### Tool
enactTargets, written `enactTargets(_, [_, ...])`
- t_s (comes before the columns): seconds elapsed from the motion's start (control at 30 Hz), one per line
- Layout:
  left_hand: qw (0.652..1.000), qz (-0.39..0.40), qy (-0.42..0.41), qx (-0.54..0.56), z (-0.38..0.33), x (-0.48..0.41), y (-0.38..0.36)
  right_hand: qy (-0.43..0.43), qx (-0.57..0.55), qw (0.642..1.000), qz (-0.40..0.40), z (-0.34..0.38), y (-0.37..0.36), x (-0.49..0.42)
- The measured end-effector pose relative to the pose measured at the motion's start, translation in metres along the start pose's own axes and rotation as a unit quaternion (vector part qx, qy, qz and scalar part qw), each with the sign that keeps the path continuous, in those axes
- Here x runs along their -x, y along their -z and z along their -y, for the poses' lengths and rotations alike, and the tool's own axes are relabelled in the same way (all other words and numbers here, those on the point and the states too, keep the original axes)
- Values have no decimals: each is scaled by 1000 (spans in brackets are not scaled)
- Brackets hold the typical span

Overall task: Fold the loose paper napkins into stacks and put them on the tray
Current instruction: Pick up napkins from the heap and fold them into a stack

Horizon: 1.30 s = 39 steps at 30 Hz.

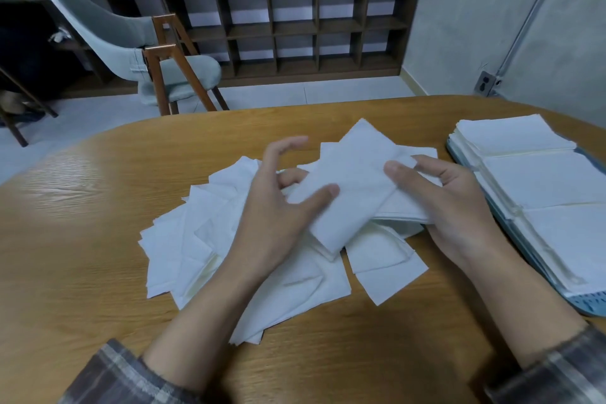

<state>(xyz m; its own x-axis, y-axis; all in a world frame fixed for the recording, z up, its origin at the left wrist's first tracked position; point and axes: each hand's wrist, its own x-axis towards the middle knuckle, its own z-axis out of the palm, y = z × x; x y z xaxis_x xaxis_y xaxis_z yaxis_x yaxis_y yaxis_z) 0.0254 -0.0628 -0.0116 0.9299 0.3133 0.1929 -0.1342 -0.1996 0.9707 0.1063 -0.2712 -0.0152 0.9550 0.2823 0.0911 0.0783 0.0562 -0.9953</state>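
A heap of loose white paper napkins (pixel 203 239) is spread over the middle of the wooden table (pixel 82 207). Above it I hold a folded white napkin (pixel 354 180) slanting from lower left to upper right. My left hand (pixel 278 207) grips its lower end, thumb on top and fingers underneath, with the index finger raised. My right hand (pixel 449 203) holds its right side together with a thin stack of folded napkins, thumb on top. At the right, a light blue tray (pixel 590 303) carries rows of folded napkin stacks (pixel 544 180).
The table's curved far edge runs behind the napkins. Beyond it stand a grey chair (pixel 147 56) with wooden legs and a low dark shelf unit (pixel 295 26) with potted plants on top. A grey wall with a socket (pixel 485 84) rises at right.
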Motion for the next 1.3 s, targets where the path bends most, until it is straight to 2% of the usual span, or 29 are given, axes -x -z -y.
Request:
enactTargets(0.1, [998, -61, -35, -8, 2, -5, 9, -28, -4, 998, 53, -1, 2, 0])
enactTargets(0.23, [999, -18, -42, -15, -2, -5, 8, -20, -4, 993, 120, 0, -1, 1])
enactTargets(0.33, [999, 12, -33, -9, -2, -4, 5, -20, 0, 990, 141, -1, -3, 0])
enactTargets(0.73, [998, 20, -23, -56, 5, -3, 1, -5, 13, 994, 110, -5, -3, -2])
enactTargets(0.9, [993, 92, 13, -67, -1, 0, 5, -8, 11, 996, 93, -7, -2, -2])
enactTargets(1.07, [991, 121, 55, -12, 1, -1, 5, -2, 19, 997, 80, -7, -4, -3])
enactTargets(1.23, [983, 151, 73, -76, -2, 0, 6, 19, 32, 997, 70, -5, -2, -2])
enactTargets(1.3, [975, 123, 48, -177, -4, 1, 6, 25, 34, 997, 61, -4, -2, -3])
